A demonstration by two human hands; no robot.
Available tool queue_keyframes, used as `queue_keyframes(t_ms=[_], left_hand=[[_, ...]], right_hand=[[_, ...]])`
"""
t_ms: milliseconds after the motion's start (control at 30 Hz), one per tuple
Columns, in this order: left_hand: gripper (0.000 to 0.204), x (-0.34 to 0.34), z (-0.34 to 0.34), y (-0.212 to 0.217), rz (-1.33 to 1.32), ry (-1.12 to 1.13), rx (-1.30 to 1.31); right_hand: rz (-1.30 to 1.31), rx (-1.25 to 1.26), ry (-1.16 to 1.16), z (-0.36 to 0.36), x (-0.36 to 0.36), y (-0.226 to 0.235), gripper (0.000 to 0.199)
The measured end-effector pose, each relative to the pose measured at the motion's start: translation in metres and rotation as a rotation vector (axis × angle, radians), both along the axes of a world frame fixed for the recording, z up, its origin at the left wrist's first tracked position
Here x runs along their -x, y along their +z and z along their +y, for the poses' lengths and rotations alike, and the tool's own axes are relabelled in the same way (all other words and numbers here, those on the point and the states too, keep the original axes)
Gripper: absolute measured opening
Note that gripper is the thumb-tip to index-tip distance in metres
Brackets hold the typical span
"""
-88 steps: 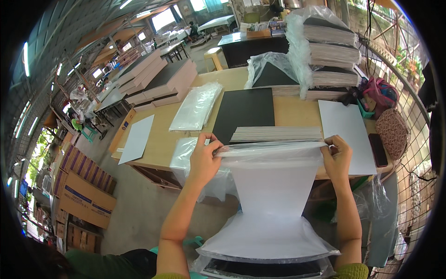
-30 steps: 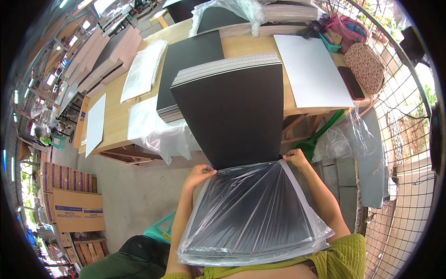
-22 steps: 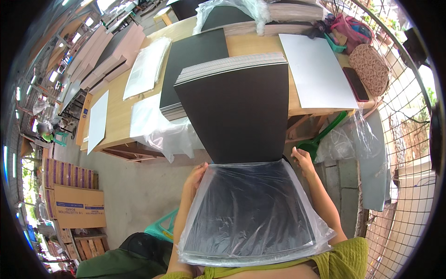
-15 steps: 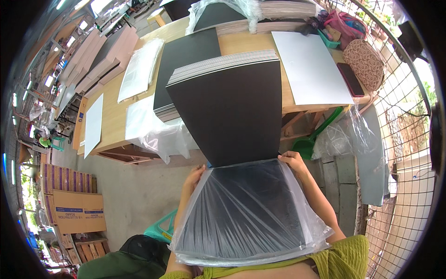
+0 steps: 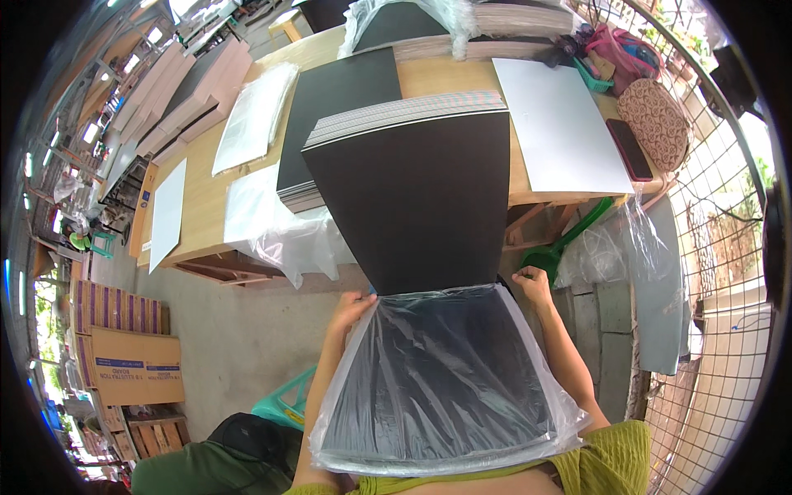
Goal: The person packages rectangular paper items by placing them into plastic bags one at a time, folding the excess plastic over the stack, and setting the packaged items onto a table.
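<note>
The wooden table [image 5: 202,194] spreads ahead; the stack of black boards [image 5: 421,198] overlaps its near edge in my view, long axis running away from me, bare layered end pointing toward the table. The stack's near part appears sheathed in a clear plastic bag [image 5: 437,379], whose mouth crosses between my hands. My left hand [image 5: 351,309] is nearer, pinching the mouth's left corner; my right hand [image 5: 535,289] curls just beside the right corner, whether gripping anything I cannot tell.
</note>
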State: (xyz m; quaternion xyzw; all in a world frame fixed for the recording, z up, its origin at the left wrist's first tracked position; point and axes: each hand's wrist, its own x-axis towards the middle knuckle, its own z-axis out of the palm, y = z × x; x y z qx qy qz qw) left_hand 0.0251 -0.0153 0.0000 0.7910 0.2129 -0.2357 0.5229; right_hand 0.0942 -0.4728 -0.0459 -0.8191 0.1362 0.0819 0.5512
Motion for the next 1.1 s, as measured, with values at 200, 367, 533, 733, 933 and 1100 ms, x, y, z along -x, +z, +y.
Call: queue_keyframes(t_ms=[200, 367, 533, 733, 933, 1100], left_hand=[[0.039, 0.001, -0.019, 0.012, -0.240, 0.039, 0.109], [0.037, 0.011, -0.006, -0.009, -0.334, -0.054, -0.123], [0.032, 0.005, -0.013, -0.010, -0.235, 0.052, 0.055], [0.028, -0.002, -0.005, -0.008, -0.029, 0.066, 0.050], [0.028, -0.004, 0.011, -0.020, 0.077, 0.195, 0.066], [0.029, 0.000, 0.016, -0.020, 0.085, 0.351, -0.075]], right_hand=[[-0.008, 0.025, 0.299, 0.034, 0.010, 0.047, 0.020], [0.109, -0.706, 0.136, 0.034, 0.018, 0.045, 0.008], [0.231, -0.948, 0.119, 0.022, 0.019, 0.046, 0.009], [0.431, -0.837, 0.161, 0.005, 0.007, 0.048, 0.024], [0.454, -0.368, 0.184, 0.027, -0.014, 0.053, 0.027], [0.189, -0.098, 0.110, 0.021, -0.020, 0.027, 0.028]])
